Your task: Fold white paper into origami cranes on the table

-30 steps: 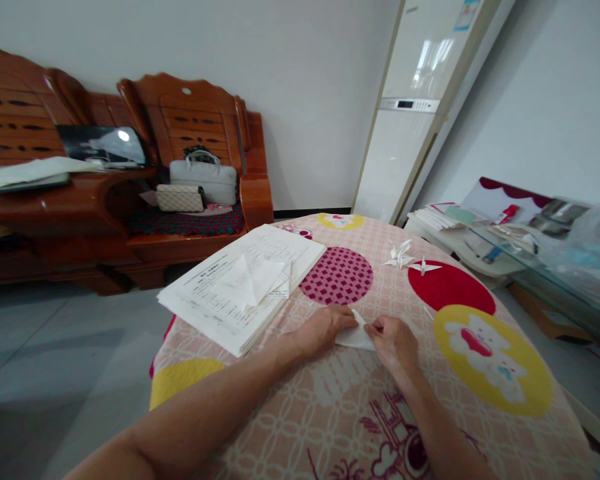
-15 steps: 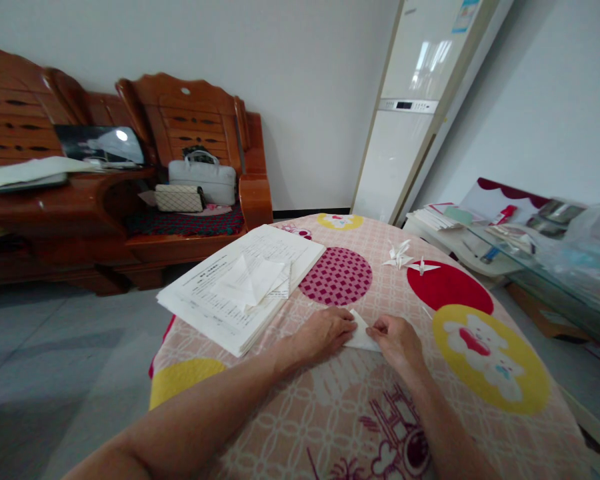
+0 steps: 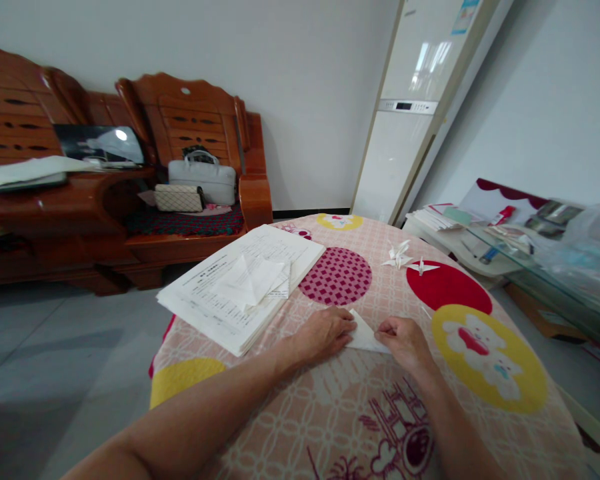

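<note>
A small white folded paper (image 3: 364, 335) lies on the table between my hands, a pointed corner facing away from me. My left hand (image 3: 330, 331) holds its left part down, fingers bent together over the edge. At its right end, my right hand (image 3: 405, 341) pinches the paper between thumb and fingers. The far-side folds under my fingers are hidden. Farther back on the right sit white paper cranes (image 3: 399, 254), and a smaller one (image 3: 422, 267) rests on the red circle of the cloth.
To the left lies a stack of printed sheets (image 3: 205, 300) with folded white paper (image 3: 253, 283) on top. A patterned tablecloth (image 3: 285, 427) covers the round table. Beyond stand a wooden bench (image 3: 255, 200) with bags, an air conditioner (image 3: 390, 160) and a glass shelf (image 3: 520, 257).
My right hand has slid a little to the right along the paper, so more of the white sheet shows between my hands. My left hand stays in place.
</note>
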